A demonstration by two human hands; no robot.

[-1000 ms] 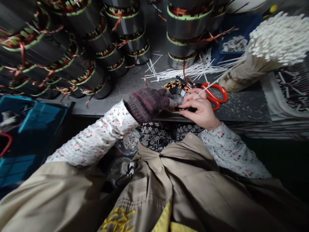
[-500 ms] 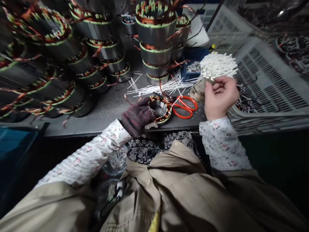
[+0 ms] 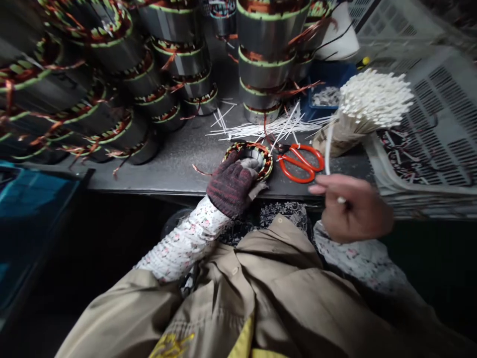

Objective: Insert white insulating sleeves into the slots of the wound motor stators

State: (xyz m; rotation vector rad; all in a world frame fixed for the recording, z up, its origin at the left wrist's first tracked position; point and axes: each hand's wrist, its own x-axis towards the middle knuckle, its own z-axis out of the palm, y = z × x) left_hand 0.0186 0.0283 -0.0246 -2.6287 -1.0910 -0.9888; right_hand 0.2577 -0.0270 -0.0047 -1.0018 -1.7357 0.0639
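My left hand point(image 3: 231, 186), in a dark maroon knit glove with pale fingertips, grips a small wound stator point(image 3: 267, 165) at the table's front edge. Its fingers reach over the near rim into the bore and hide part of the copper windings. My bare right hand point(image 3: 354, 211), slightly blurred, pinches a thin white tube point(image 3: 328, 149) that stands up from the fingers; a white end also shows at the palm. Orange-handled scissors point(image 3: 298, 164) lie between the hands, close to the stator. Behind my right hand leans a wrapped bundle of white tubes point(image 3: 376, 99).
Loose white tubes point(image 3: 268, 130) lie scattered behind the stator. Tall stacks of stators point(image 3: 266, 69) with copper leads sticking out fill the back and left. A small blue box point(image 3: 308, 107) holds pale pieces. A grey plastic basket point(image 3: 443, 119) stands right; a blue bin point(image 3: 33, 199) is left.
My right hand has come away from the bundle, down toward me, with a white tube in it. My left hand has shifted farther over the stator, fingers into its bore. The view has turned slightly.
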